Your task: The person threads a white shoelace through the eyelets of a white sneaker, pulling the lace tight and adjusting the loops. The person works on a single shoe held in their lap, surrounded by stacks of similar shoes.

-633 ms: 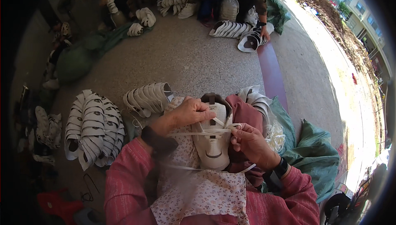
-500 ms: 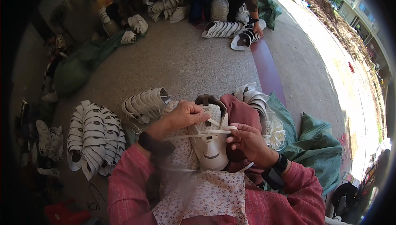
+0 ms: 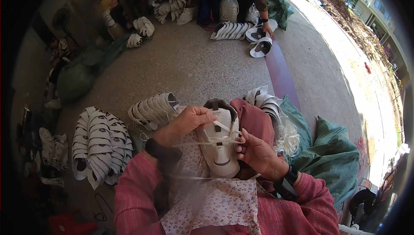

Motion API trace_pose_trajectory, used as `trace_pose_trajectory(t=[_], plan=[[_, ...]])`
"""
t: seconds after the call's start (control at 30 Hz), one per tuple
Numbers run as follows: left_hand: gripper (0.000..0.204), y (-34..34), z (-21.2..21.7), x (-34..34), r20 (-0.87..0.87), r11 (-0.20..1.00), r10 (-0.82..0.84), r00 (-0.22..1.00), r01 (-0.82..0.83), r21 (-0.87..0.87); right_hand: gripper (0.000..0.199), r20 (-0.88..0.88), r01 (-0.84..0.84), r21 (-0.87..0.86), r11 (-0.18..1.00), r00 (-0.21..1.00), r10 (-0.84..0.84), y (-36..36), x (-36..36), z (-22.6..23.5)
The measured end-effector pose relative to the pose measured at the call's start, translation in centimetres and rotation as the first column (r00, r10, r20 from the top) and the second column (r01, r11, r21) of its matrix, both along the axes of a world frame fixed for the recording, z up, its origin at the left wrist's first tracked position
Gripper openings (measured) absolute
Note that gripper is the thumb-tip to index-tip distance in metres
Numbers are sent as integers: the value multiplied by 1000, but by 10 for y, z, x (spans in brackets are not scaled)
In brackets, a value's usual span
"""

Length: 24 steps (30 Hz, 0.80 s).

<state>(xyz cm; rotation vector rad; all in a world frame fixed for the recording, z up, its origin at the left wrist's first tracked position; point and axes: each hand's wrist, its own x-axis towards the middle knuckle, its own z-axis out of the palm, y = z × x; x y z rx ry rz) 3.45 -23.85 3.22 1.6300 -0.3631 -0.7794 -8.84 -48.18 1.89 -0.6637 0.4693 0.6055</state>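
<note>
White mesh-topped sneaker with a pale rubber sole (image 3: pixel 219 148) lies on the person's lap, toe toward the body, collar pointing away, resting on a floral-print cloth apron (image 3: pixel 215 205) over maroon trousers.

Left hand (image 3: pixel 189 120) sits on the shoe's upper near the collar, fingers curled and pinched on a flat white lace (image 3: pixel 215 140) where it leaves the eyelets. Right hand (image 3: pixel 254 151) is just beside the shoe's right flank, thumb and forefinger pressed together on the other run of the same lace; the lace crosses the tongue between the two hands and looks taut.

Handling, my read: shoe is light, upper soft and will dent under a thumb, sole stiffer, so brace it by the sole edge or heel collar, not the mesh. Lace is thin, limp and probably slick; pinch it close to the eyelet (a long free end will just flop).

Around it: fanned stack of white shoe uppers with dark openings (image 3: pixel 99 142) on the floor to the left, a smaller stack (image 3: pixel 153 110) near the left hand, green tarp bag (image 3: pixel 332 157) to the right. Another person's hand (image 3: pixel 269 29) reaches into more white uppers at the far side, well apart.
</note>
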Motion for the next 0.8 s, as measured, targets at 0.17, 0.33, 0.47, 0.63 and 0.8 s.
trace_pose_trajectory(t=[0.17,0.33,0.47,0.63,0.8], plan=[[33,-1,-18,7,-271,876,246,930,-334,-349,28,23,1,6,1000,1000,-1,-2,4,-16],[43,37,-14,36,-517,604,204,832,-522,-602,26,20,4,-63,998,1000,-2,3,7,-7],[35,61,-6,54,-199,662,238,951,-308,-683,21,80,-34,-39,999,996,37,-1,2,-14],[33,39,11,5,622,886,389,680,-460,-51,15,341,-25,-535,845,908,243,-13,15,11],[37,61,-3,-47,800,884,-177,573,-266,386,13,605,566,-760,320,436,667,-13,49,21]])
